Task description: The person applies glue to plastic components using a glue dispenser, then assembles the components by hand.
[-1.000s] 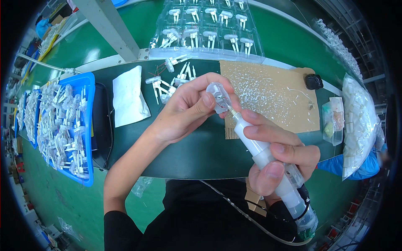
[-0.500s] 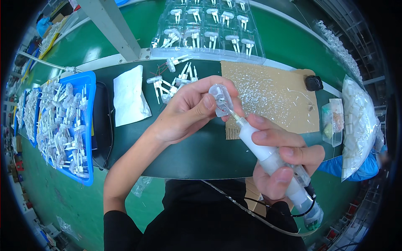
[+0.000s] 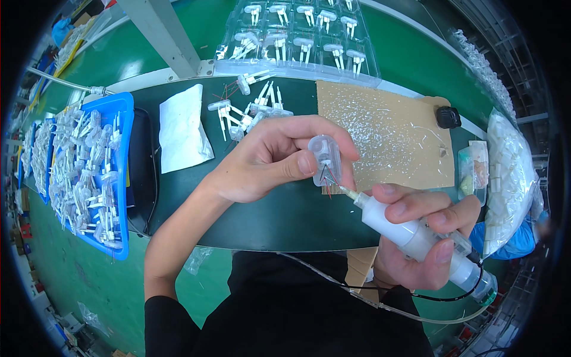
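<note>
Between the thumb and fingers of my left hand is a small clear plastic housing, rounded at the top, with thin red and dark wires at its lower end. My right hand is wrapped round a white glue-dispensing syringe, whose slim needle tip points up and left at the wires. Whether the tip touches them is too fine to tell. A cable and a clear tube trail from the syringe's back end. Behind my left hand lie several loose clear parts with white prongs on the dark green mat.
A blue tray heaped with similar parts stands at left, beside a white cloth. Speckled cardboard bears a black object. A clear blister tray is at the back; a small clear box and plastic bag lie right.
The syringe has moved right and slightly down, its tip drawing away from the housing's inside to the wires at its lower end. My left hand has shifted a little right, tilting the housing more upright.
</note>
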`<state>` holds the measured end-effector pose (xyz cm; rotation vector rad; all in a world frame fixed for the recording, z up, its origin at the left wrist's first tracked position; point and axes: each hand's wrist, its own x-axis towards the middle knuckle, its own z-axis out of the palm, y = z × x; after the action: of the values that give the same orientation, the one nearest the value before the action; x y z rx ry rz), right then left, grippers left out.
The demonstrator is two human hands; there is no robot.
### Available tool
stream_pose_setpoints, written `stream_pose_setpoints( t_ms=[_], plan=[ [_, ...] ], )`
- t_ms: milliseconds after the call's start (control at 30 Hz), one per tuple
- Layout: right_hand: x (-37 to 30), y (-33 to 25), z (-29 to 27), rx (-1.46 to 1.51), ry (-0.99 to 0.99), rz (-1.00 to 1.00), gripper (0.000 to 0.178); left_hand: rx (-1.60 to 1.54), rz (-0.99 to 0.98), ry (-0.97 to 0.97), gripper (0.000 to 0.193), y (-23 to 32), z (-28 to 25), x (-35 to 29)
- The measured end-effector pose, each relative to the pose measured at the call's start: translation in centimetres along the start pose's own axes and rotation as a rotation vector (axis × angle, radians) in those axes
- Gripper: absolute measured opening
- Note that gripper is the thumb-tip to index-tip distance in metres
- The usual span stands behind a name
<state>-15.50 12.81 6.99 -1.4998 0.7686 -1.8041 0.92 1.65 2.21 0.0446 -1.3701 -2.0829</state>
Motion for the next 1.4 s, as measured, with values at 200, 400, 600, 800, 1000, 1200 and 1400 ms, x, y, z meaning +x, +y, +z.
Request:
stream_pose_setpoints(
  t_ms=[200,400,600,800,1000,1200,1400],
  plan=[
    [-0.08,-0.2,-0.38,0.008,-0.04,0.009,0.025,0.039,0.012,0.012,0.045,0.1,0.31,0.08],
    [-0.04,-0.18,-0.37,0.009,-0.065,0.013,0.023,0.027,0.014,0.016,0.048,-0.01,0.2,-0.12],
    [-0.16,-0.18,-0.39,-0.005,-0.072,0.008,0.023,0.027,0.021,0.021,0.048,-0.17,0.16,-0.16],
    [-0.07,-0.16,-0.54,-0.025,-0.083,-0.009,0.023,0.02,0.026,0.021,0.049,-0.1,0.12,-0.1],
    [-0.1,-0.18,-0.29,-0.027,-0.064,-0.039,0.024,0.039,0.03,0.017,0.048,-0.08,0.19,-0.03],
    [-0.25,-0.27,-0.45,-0.036,-0.072,-0.03,0.024,0.022,0.019,0.016,0.048,-0.04,0.19,-0.06],
    [-0.24,-0.28,-0.42,-0.036,-0.085,-0.03,0.023,0.026,0.004,0.019,0.049,0.09,0.32,-0.1]
  ],
)
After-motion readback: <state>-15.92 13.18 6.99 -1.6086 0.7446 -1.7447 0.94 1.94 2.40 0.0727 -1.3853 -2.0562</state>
